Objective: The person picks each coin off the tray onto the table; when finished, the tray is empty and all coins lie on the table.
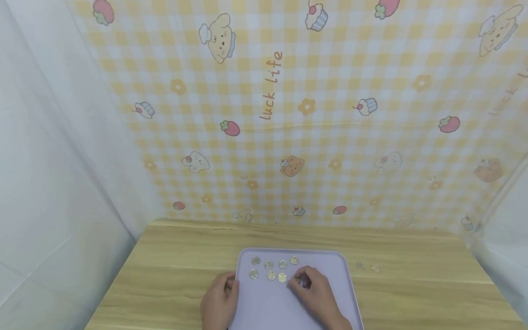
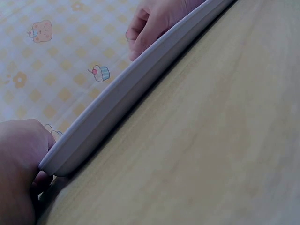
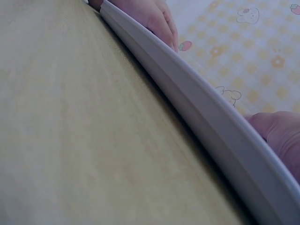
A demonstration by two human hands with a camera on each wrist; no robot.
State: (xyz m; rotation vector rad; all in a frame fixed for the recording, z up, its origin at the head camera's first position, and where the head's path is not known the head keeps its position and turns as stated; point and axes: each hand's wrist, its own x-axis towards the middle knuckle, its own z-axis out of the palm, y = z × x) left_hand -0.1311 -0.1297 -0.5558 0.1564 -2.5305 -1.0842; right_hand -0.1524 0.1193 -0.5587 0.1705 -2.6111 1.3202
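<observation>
A shallow lilac tray (image 1: pixel 274 312) lies on the wooden table. Toward its far left side, several small round shiny coins (image 1: pixel 268 265) form two rough rows. My left hand (image 1: pixel 219 301) grips the tray's left rim, with fingers tucked under the edge in the left wrist view. Over the tray, my right hand (image 1: pixel 316 294) is bent low, thumb and fingertips close together right beside the nearest coin (image 1: pixel 282 277) of the front row. Whether a coin sits between those fingertips is hidden.
Two more coins (image 1: pixel 367 267) lie on the table (image 1: pixel 416 297) to the right of the tray. Behind the table hangs a yellow checked cloth (image 1: pixel 308 146) with cartoon prints. Pale sheets (image 1: pixel 44 175) stand along both sides.
</observation>
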